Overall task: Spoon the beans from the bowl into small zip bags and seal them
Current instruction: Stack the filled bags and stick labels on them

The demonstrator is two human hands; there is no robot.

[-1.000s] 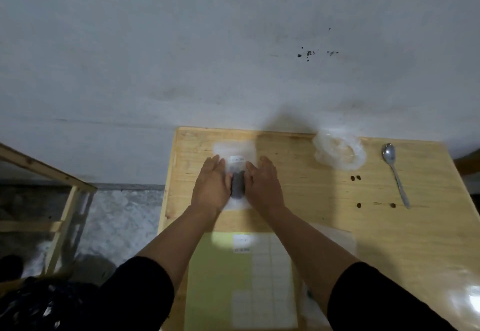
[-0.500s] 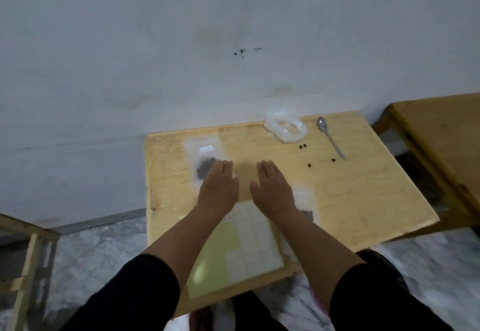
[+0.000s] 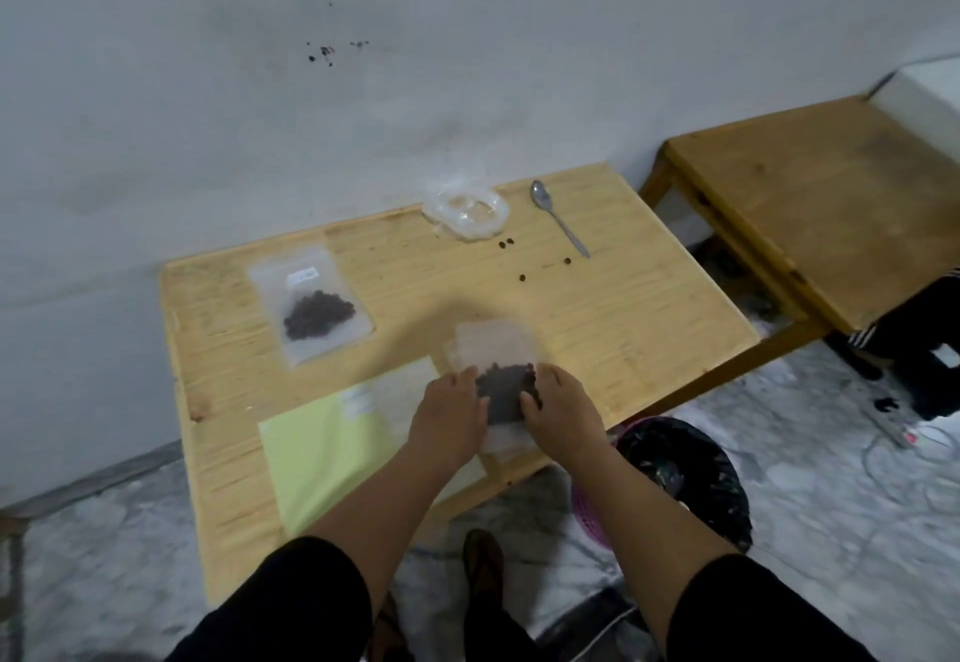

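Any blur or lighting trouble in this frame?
Head view: motion blur smears the hands and the bag between them; light is dim and flat, without glare; the far bag and spoon read clearly; wide-angle bending at the edges.

A pale wooden table [image 3: 623,329] stands against a wall. On it lie a far-left zip bag of beans [image 3: 311,310], a clear plastic bowl [image 3: 465,210] at the back, a spoon [image 3: 558,217] just beside it, loose beans [image 3: 522,278], a green sheet [image 3: 322,453], and a second bag [image 3: 498,349] near the front edge.
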